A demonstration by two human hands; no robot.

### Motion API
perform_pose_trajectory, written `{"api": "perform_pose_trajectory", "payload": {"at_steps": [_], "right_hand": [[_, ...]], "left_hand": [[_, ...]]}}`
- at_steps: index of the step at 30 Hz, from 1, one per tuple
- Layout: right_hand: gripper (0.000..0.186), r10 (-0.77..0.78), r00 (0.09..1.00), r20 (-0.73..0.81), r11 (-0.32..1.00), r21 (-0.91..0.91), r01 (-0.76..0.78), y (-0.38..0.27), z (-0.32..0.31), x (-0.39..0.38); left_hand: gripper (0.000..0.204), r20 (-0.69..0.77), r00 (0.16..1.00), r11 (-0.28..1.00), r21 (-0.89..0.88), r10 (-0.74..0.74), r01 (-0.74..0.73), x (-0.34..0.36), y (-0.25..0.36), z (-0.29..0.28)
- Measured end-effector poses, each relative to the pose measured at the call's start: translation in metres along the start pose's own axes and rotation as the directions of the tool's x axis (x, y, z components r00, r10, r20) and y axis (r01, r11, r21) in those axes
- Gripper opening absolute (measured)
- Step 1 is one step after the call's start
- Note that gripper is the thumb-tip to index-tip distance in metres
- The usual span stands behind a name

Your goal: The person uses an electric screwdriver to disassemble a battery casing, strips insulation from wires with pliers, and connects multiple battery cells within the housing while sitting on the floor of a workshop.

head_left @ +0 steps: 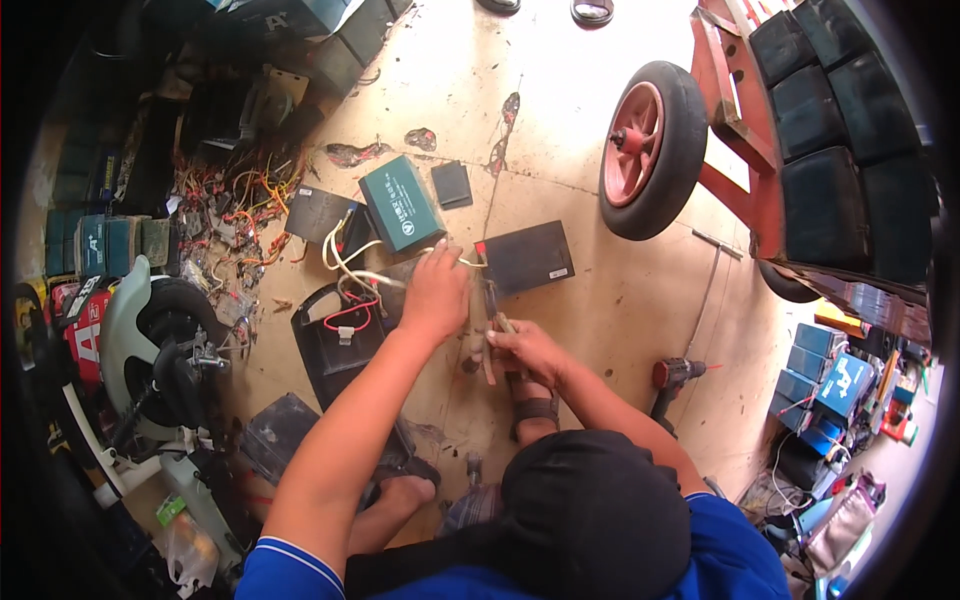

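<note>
My left hand [437,290] is closed over a pale yellow wire [393,283], and the wire's end sticks out past the fingertips on the right. My right hand [527,350] grips the handles of a pair of pliers [489,305], whose jaws point away from me, just right of my left hand. Just beyond my left fingers lies a green battery [402,203]. A dark battery [526,259] with a red terminal mark is right of the wire's end. The wire loops back to a black open case [330,350] with a red lead and white connector.
A cordless drill [678,380] lies to my right. A red cart [735,150] loaded with batteries and a black wheel [655,150] stands at the far right. Tangled wires [255,215] and a small scooter [150,340] are on the left. A flat black piece [452,185] lies beyond the green battery.
</note>
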State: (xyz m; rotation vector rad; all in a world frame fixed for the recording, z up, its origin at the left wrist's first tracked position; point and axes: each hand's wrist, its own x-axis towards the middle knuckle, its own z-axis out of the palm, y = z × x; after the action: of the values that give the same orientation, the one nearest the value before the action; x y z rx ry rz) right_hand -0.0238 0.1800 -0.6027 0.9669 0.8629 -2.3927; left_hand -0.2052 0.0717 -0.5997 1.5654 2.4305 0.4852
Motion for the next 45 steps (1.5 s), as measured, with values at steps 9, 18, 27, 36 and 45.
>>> {"api": "perform_pose_trajectory", "payload": {"at_steps": [9, 18, 27, 36, 45], "right_hand": [[0.025, -0.102, 0.994, -0.032, 0.992, -0.080, 0.099, 0.003, 0.005, -0.004], [0.033, 0.058, 0.997, 0.043, 0.946, 0.316, -0.068, 0.006, 0.011, -0.010], [0.032, 0.060, 0.987, 0.148, 0.967, 0.236, -0.094, 0.003, 0.006, 0.012], [0.027, -0.021, 0.980, 0.196, 0.888, 0.453, -0.072, 0.015, 0.005, 0.037], [0.039, -0.045, 0.952, -0.304, 0.996, 0.054, 0.065, 0.020, 0.032, 0.043]], "left_hand": [[0.010, 0.014, 0.999, 0.997, -0.068, 0.045, -0.044, 0.018, -0.008, -0.015], [0.016, 0.300, 0.951, 0.983, -0.184, 0.077, -0.022, 0.029, -0.020, -0.028], [0.016, 0.416, 0.909, 0.972, -0.227, 0.036, 0.066, 0.043, -0.024, -0.029], [0.014, 0.434, 0.901, 0.964, -0.244, 0.013, 0.104, 0.041, -0.026, -0.027], [0.017, 0.423, 0.905, 0.972, -0.230, 0.052, 0.052, 0.035, -0.031, -0.022]]}}
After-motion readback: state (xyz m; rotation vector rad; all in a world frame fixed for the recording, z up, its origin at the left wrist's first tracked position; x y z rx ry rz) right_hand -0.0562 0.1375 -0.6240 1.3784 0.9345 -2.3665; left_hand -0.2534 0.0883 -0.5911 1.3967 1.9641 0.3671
